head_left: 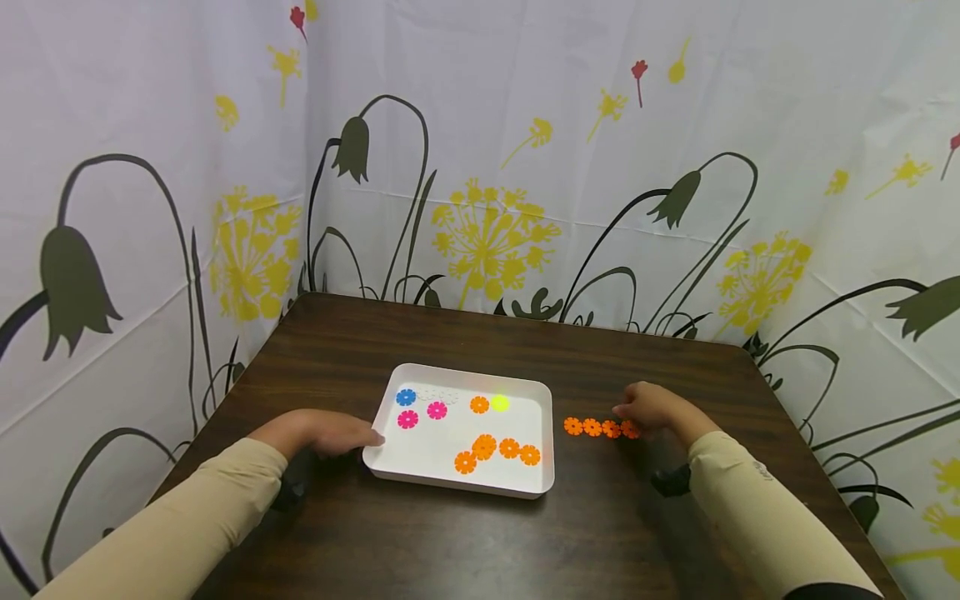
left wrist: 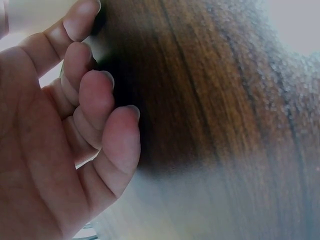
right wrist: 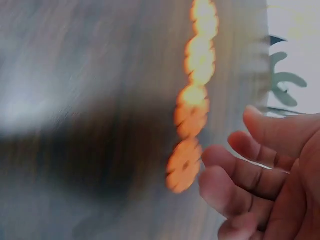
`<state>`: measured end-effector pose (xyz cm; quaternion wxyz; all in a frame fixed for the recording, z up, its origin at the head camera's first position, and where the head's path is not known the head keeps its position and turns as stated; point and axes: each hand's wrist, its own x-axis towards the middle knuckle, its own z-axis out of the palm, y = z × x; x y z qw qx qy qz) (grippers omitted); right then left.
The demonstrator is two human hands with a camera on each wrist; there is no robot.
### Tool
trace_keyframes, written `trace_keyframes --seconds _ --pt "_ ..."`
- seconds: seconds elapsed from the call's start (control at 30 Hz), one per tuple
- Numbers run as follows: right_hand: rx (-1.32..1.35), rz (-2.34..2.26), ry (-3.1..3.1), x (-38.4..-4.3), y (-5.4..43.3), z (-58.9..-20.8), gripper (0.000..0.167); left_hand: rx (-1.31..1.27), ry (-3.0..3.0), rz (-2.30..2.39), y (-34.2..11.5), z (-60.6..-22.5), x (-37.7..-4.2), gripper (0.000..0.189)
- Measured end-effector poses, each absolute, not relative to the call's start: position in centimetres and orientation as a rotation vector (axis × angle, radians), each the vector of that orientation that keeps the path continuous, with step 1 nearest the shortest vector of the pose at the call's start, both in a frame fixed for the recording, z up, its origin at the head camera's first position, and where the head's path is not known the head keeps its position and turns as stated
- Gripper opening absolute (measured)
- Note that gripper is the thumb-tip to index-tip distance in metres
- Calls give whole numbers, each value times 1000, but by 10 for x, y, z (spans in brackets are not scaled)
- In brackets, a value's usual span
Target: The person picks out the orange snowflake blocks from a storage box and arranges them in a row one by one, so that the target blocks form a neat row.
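Observation:
My left hand (head_left: 337, 432) is at the left edge of a shallow white tray (head_left: 457, 479), its thumb over the rim. In the left wrist view the fingers (left wrist: 120, 145) of that hand are curled beside the dark tabletop. My right hand (head_left: 651, 408) is low over the right end of a row of orange flower-shaped discs (head_left: 592, 427) on the table, right of the tray. The right wrist view shows its fingers loosely bent and empty, close beside the end disc (right wrist: 184, 166). Each disc has a notched edge.
Inside the tray lie several orange discs (head_left: 485, 447), two pink discs (head_left: 437, 410), a blue disc (head_left: 406, 397), a yellow disc (head_left: 499, 403) and some white discs (head_left: 435, 397). The dark wooden table (head_left: 480, 542) meets a flower-printed curtain (head_left: 585, 167) behind and at both sides.

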<state>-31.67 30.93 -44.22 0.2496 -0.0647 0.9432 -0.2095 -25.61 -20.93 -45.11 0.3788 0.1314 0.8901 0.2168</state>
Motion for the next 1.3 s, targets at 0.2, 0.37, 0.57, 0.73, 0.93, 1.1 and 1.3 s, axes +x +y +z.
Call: trace_keyframes --seconds 0.2,0.37,0.57,0.73,0.93,1.1,1.3 --pt "-237 -731 2479 -320 286 -423 35 357 2271 557 -208 -451 -256 60" --pt "-295 -779 2451 -322 257 -405 33 375 2265 556 -209 -451 -256 58" --pt "-254 -1020 2282 -320 217 -393 33 399 2267 551 -210 -451 -257 58" --pt "-315 -894 2307 -319 181 -392 27 403 2265 552 -209 -451 -257 58" --pt "-450 -591 2404 -316 147 -404 19 402 2273 557 -209 -451 -256 58" --pt "-536 -425 2464 -309 121 -415 21 395 2269 554 -210 -451 -257 56" --pt "-635 -250 2480 -297 97 -432 24 384 2262 565 -209 -451 -257 56"
